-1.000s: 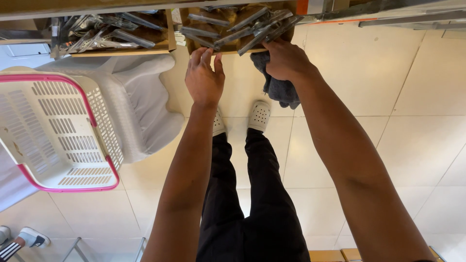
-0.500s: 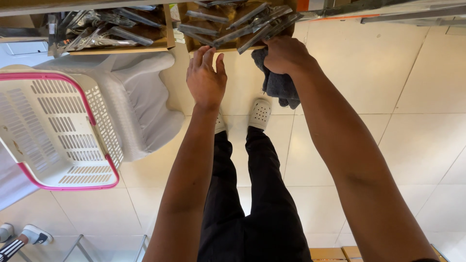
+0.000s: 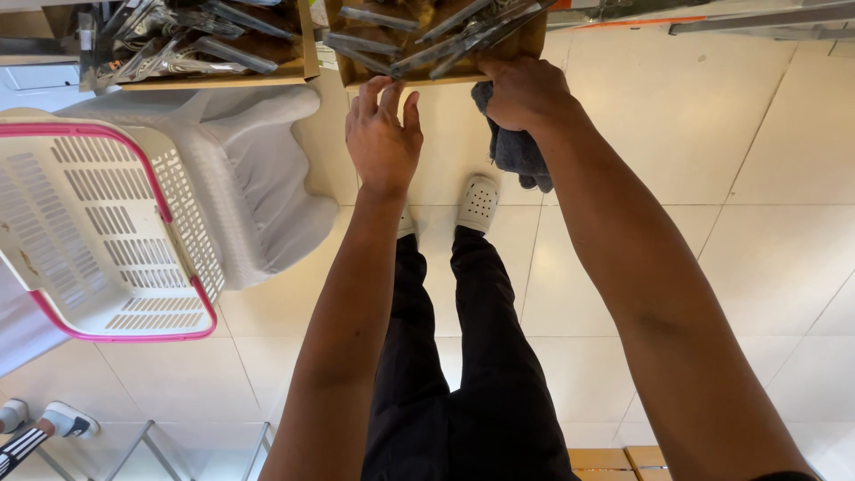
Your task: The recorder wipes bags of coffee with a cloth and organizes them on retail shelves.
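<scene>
Since approx. half a sec ago, both arms are staying raised at the same spot, w/ the left hand [image 3: 383,134] shifting only slightly under the box edge. Left hand is hovering open, fingers spread and apart, gripping nothing, palm facing the front edge of a cardboard box [image 3: 419,76] of long metal utensils [image 3: 445,31], likely steadying or about to reach in. Right hand [image 3: 525,89] is closing on a dark grey cloth [image 3: 521,156], which is hanging down from the fist, prob. kept ready for wiping; fingertips are also touching the box edge. A second utensil box [image 3: 214,76] is sitting to the left. Below it, a white plastic chair [image 3: 258,169] is carrying a white basket w/ pink rim [image 3: 116,232]. Cream tile floor [image 3: 766,223] underneath.
</scene>
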